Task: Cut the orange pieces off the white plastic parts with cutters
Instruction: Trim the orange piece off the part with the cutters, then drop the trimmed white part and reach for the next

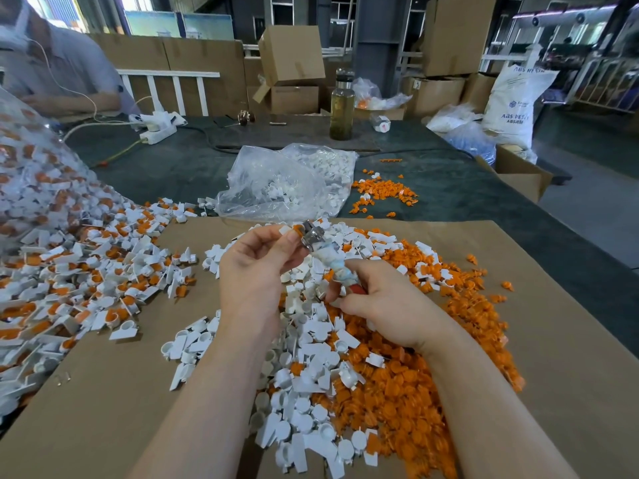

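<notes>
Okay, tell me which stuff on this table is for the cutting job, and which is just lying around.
For the job: cutters, held part, uncut pile, white pieces, orange offcuts.
Lying about: bottle, power strip, resin sack.

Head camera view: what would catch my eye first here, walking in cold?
Probably the orange pieces, heaped bright on the brown cardboard sheet beneath the right arm, beside a spill of white plastic parts. Above them the right hand grips the cutters, whose tip meets a part pinched in the left hand.
</notes>
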